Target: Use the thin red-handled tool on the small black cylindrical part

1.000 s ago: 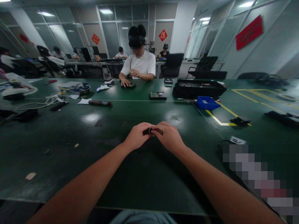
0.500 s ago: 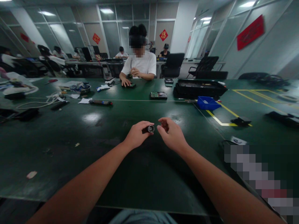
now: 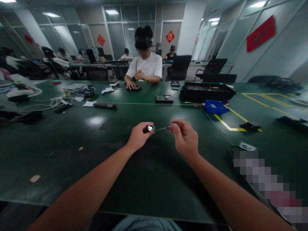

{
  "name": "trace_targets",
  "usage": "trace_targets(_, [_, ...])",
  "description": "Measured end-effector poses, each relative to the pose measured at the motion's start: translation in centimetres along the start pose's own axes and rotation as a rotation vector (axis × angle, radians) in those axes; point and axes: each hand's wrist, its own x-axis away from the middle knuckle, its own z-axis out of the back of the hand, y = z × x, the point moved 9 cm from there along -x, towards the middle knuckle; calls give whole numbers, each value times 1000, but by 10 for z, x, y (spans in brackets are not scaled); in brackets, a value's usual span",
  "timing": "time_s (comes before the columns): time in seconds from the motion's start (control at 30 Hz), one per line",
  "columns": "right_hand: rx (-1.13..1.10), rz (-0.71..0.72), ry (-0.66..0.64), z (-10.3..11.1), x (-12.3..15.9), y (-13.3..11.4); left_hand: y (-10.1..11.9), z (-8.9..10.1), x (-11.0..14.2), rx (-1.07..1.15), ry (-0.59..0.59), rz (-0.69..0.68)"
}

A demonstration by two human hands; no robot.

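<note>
My left hand [image 3: 138, 138] is closed round a short dark cylinder [image 3: 145, 129], whose round end with a bright ring and dark marks faces me. Its exact kind I cannot make out. To the right of it, my right hand [image 3: 185, 136] pinches a thin screwdriver [image 3: 160, 129] with a bit of red handle showing at the fingertips. The metal shaft points left and its tip reaches the cylinder's ringed end or lies just beside it; which, I cannot tell. Both hands are held above the green table [image 3: 108, 189].
Across the table a person in a white shirt [image 3: 146, 65] handles a dark device. A hard drive [image 3: 164, 98], a blue bin [image 3: 216, 106] and a black tray [image 3: 208, 92] stand beyond my hands. An electric screwdriver-like tool [image 3: 105, 105] lies left, near cables [image 3: 39, 107].
My right hand has moved slightly right and its fingers have closed; the thin screwdriver now shows in them. The cylinder has shifted a little left and up, its end now brighter.
</note>
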Motion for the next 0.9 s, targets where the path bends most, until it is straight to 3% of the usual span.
trace_targets(0.4, [168,57,-156,-18,2,-5,7,-3,1,16,-30,-27])
trace_targets(0.9, [197,86,-129,-16,2,-6,12,-4,2,-51,-45,-67])
